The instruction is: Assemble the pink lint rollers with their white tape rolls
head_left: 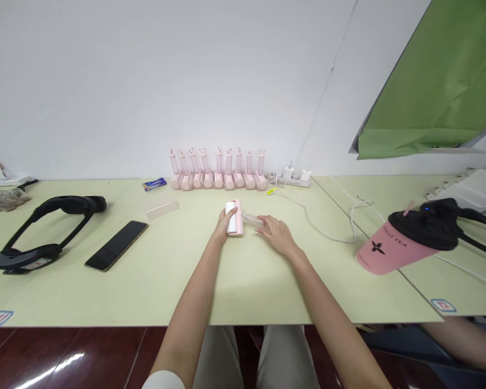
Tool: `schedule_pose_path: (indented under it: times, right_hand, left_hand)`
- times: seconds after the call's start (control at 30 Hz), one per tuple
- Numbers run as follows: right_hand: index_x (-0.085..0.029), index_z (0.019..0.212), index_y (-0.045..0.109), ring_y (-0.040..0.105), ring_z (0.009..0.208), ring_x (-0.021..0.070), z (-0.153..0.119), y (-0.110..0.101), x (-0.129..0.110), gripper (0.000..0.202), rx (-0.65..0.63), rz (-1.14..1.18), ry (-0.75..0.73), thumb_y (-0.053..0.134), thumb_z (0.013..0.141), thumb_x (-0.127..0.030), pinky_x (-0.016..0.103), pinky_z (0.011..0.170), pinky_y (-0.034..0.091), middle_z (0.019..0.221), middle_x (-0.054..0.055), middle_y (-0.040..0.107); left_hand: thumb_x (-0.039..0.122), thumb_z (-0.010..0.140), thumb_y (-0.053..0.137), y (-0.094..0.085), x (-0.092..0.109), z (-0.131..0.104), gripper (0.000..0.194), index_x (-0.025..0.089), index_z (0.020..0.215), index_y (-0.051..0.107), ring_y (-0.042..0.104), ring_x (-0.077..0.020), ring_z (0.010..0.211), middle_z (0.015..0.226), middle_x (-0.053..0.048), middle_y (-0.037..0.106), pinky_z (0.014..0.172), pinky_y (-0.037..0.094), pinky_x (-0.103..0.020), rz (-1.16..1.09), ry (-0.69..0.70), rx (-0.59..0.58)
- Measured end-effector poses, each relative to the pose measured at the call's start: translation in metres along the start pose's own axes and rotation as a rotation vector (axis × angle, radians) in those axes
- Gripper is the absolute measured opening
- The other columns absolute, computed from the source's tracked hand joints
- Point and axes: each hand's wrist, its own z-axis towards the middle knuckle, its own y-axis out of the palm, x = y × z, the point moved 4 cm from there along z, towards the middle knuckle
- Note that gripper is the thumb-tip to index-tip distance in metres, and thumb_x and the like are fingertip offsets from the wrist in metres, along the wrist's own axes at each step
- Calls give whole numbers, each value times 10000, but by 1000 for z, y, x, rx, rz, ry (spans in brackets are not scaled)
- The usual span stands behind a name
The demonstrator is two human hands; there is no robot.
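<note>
In the head view, a small lint roller with a white roll and a pink cover lies at the middle of the table. My left hand grips its left side, thumb over the white roll. A clear pinkish handle sticks out to the right from the cover, and the fingers of my right hand are closed on its far end. Behind them, along the wall, several similar pink rollers stand in a row with their handles upright.
On the left lie a clear cover, a blue packet, a phone and a black headset. To the right are a power strip, a white cable and a pink cup. Another person's arm shows lower right.
</note>
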Motion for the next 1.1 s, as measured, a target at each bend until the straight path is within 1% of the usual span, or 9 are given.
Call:
schedule_pose_path:
  times: [0.13,0.3,0.43,0.5,0.67,0.83,0.97,1.03,1.1]
  right_hand:
    - [-245,1125,510,559,889,170,-1,2,5,321,-1,-76,-5,416,849,-380,277,746,350,1013,45,615]
    - [-270,1072,564,580,813,170,-1,2,11,314,-5,-86,33,460,818,-424,252,676,346,955,25,648]
    - [-274,1044,591,576,709,165,-2,4,17,361,-75,-1,110,422,812,-492,234,596,331,808,14,664]
    - [-274,1002,615,563,668,162,-2,5,19,383,-134,49,128,410,801,-528,230,577,324,751,12,656]
    - [-262,902,654,545,655,151,-3,4,22,381,-224,157,129,433,773,-544,223,570,319,734,6,645]
    - [-250,831,652,523,616,140,-4,7,21,389,-226,125,105,413,780,-552,218,538,290,675,2,622]
    - [-241,812,642,512,597,137,-3,10,21,414,-175,60,89,390,788,-568,220,526,271,655,10,614]
    - [-245,828,638,512,597,136,-2,11,22,410,-143,49,103,405,775,-578,219,527,272,660,8,614]
    - [-249,834,633,509,592,135,0,11,23,406,-115,54,121,425,755,-590,218,527,275,652,-1,606]
  left_hand:
    - [477,650,609,1,-1,-2,535,140,1054,509,567,-146,722,881,-71,601,655,456,-252,91,25,-26]
    - [482,652,605,4,2,-7,535,140,1051,505,554,-169,814,963,-85,583,704,440,-260,231,76,-8]
    - [467,681,584,9,8,-11,504,147,1057,481,541,-172,857,994,-81,562,740,433,-268,271,148,-8]
    - [441,679,595,11,11,-14,471,151,1034,483,533,-167,850,975,-69,558,744,430,-267,332,190,-40]
    - [408,700,584,17,10,-21,379,153,964,490,517,-149,812,915,-43,550,731,424,-256,458,228,-128]
    - [398,702,583,18,10,-22,389,152,986,485,520,-154,829,944,-53,550,737,425,-258,485,203,-114]
    - [438,690,590,16,6,-20,445,153,1015,487,524,-167,865,967,-63,555,770,420,-267,462,213,-104]
    - [495,728,522,18,0,-18,457,153,1030,483,531,-173,874,973,-69,560,779,421,-271,417,180,-98]
    - [546,800,362,18,-3,-14,482,157,1065,464,534,-177,912,1010,-83,554,807,416,-281,359,147,-65]
